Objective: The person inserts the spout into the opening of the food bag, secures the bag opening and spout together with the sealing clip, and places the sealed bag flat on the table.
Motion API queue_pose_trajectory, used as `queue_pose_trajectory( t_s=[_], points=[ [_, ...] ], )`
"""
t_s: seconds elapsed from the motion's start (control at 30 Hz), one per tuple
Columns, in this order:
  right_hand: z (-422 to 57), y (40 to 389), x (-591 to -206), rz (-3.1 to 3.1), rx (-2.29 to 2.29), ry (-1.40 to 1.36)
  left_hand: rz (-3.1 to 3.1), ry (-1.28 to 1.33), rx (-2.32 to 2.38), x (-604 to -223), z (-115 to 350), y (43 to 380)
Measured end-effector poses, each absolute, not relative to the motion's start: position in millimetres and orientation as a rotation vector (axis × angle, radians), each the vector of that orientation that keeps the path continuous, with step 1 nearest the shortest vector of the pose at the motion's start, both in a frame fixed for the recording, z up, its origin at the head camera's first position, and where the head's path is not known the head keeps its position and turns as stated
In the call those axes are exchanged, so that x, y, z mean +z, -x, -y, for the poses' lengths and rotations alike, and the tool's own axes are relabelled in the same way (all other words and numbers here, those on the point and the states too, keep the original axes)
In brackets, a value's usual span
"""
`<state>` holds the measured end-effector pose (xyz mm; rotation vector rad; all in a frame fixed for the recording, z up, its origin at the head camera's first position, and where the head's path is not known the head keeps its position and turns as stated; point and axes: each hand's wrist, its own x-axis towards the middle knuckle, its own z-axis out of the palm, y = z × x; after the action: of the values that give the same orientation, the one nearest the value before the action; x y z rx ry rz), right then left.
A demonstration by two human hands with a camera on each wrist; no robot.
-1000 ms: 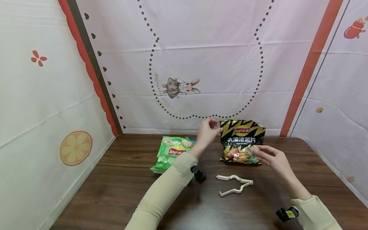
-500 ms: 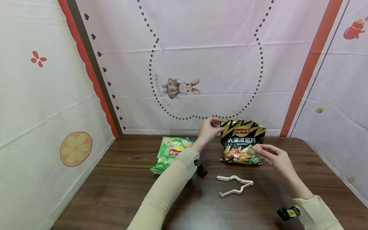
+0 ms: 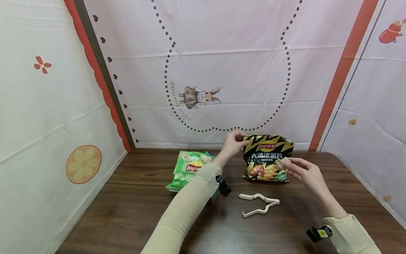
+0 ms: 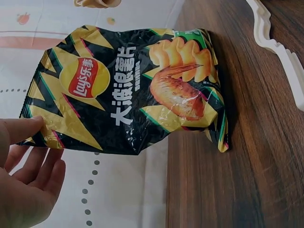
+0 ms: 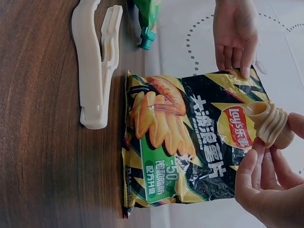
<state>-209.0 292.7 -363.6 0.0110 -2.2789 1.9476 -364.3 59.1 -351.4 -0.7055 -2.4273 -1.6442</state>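
A black-and-gold bag of potato chips stands upright on the table. My left hand pinches its top left corner between thumb and fingers, as the left wrist view also shows. In front of the bag, my right hand holds a small cream threaded spout by the fingertips; its hollow mouth shows in the right wrist view. The spout appears apart from the bag. Nearer to me, a cream bag clip lies on the table with its two arms spread.
A green bag of chips lies left of the black one, partly behind my left forearm. It has a teal clip with a spout on it. The wooden table meets a printed cloth backdrop behind the bags.
My left hand has shifted slightly right onto the bag's corner, and the bag's top has dipped a little. My right hand has moved slightly right with the spout. The bag clip stays put.
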Motion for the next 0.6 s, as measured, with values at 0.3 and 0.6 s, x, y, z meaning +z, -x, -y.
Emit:
queue_pose_trajectory(
  t_s=[0.3, 0.6],
  points=[
    [-295.5, 206.6, -357.4, 2.333, 1.852, 0.009, 2.433, 0.788, -1.672, -344.2, -51.4, 356.9],
    [-301.6, 205.1, -354.2, 2.236, 1.956, -0.017, 2.445, 0.829, -1.652, -342.5, -44.8, 355.4]
  ],
)
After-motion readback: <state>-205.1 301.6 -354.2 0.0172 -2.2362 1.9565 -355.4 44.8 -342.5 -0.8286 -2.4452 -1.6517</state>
